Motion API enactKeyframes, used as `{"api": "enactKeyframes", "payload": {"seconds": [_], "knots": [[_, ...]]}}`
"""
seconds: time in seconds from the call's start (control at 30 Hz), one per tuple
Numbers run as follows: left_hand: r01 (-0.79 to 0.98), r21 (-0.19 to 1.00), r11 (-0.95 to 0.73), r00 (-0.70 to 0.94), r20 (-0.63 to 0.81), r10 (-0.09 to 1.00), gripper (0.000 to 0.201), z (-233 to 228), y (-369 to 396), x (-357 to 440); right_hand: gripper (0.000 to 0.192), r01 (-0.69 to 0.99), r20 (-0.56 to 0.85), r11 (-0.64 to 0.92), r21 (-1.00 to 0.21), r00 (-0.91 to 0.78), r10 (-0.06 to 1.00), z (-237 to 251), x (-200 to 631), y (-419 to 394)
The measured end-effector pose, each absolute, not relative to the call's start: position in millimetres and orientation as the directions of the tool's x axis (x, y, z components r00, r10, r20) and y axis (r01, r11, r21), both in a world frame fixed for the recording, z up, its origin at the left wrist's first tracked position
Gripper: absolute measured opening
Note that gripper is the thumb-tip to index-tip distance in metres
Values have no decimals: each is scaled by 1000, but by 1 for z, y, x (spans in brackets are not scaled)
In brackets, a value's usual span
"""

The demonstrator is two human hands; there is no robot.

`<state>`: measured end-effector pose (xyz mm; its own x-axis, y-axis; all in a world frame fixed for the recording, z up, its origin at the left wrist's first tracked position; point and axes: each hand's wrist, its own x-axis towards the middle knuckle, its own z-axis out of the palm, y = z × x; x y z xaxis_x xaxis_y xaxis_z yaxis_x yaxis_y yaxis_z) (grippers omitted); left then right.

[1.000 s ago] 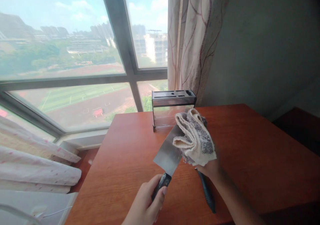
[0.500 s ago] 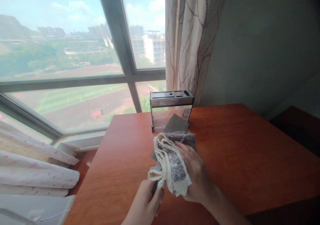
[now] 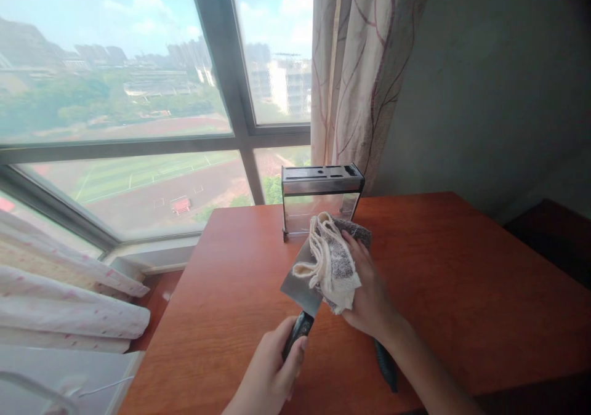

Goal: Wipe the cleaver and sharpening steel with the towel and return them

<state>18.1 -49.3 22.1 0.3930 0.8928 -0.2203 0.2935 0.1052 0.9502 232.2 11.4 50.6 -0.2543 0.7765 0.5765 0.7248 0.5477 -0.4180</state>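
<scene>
A person's left hand (image 3: 272,356) closes around the black handle (image 3: 298,335) of a broad-bladed knife (image 3: 300,289), held above a wooden table (image 3: 226,292), while the right hand (image 3: 372,298) clutches a folded grey-and-cream cloth (image 3: 335,264) against the blade. The work looks to be in mid-course: the cloth covers much of the steel, a stretch nearest the handle lies bare, and neither knife nor cloth is set down. How clean the covered metal is, and whether the right fingers pinch it through the fabric, cannot be told from this angle.

Below the right forearm lies a dark-handled implement (image 3: 385,369), its far end hidden. A clear-fronted, metal-topped holder (image 3: 323,184) stands upright at the table's far edge, beyond the cloth. The reddish-brown tabletop meets tall windows (image 3: 115,95) overlooking a sports field, with a branch-patterned curtain (image 3: 364,64) and a shadowed wall (image 3: 498,82) at right.
</scene>
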Motion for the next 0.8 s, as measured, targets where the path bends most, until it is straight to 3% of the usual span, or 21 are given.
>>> {"api": "enactKeyframes", "payload": {"seconds": [0.17,0.37,0.67,0.8], "knots": [[239,961,142,353,-222,909,29,19,-45,20,89,685,496,621,-381,-416,762,53,219,-7],[203,975,85,268,-139,953,22,25,-44,22,84,588,411,683,-433,-546,730,65,205,-26],[354,933,58,295,-170,940,24,27,-48,19,88,692,557,555,-462,-261,789,58,220,15],[366,928,62,303,-182,935,22,24,-47,19,89,700,551,530,-479,-230,802,53,216,21]]}}
